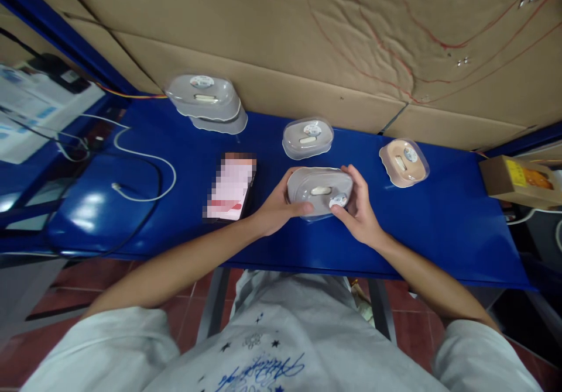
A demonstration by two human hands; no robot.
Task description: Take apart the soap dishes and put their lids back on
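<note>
Between my two hands is a grey oval plastic container [302,187] with a clear lid, a white handle-like piece on top and a round label near its right end. My left hand [281,207] grips its left end, thumb over the lid. Round the right end, my right hand [360,210] is closed, its thumb by the label. Just behind it sits a similar grey container [301,146], apart from my hands. A peach-coloured container [401,169] with a clear lid stands to the right. What lies inside the held container cannot be made out.
Stacked grey containers [215,102] stand at the back left of the blue table [439,228]. A phone [232,187] with a blurred screen lies left of my hands. A white cable [173,172] curls farther left. Cardboard [263,35] lines the back; a small box [504,178] is at right.
</note>
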